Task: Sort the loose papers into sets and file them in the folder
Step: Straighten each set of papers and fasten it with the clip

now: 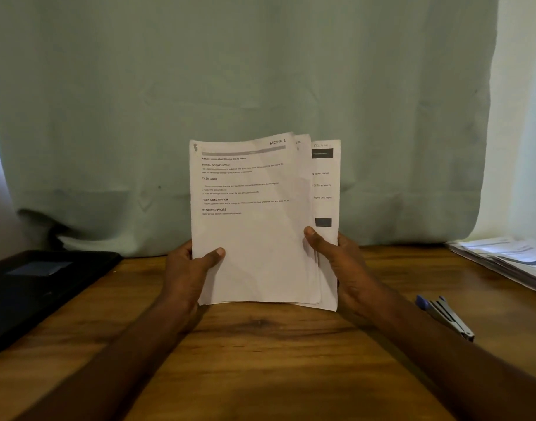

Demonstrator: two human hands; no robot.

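Note:
A small sheaf of printed white papers [254, 232] stands upright above the wooden table [260, 354], fanned at the top right so three page corners show; the front page reads "SECTION 1". My left hand [190, 275] grips the sheaf's lower left edge, thumb across the front. On the lower right edge, my right hand [339, 262] holds it the same way, thumb on the front sheet. A black folder [38, 287] lies closed at the table's left. Another stack of loose papers [513, 262] lies at the far right edge.
A blue-and-grey stapler [446, 317] lies on the table to the right of my right forearm. A pale green curtain [230, 101] hangs right behind the table. Bare wood shows in front of my hands.

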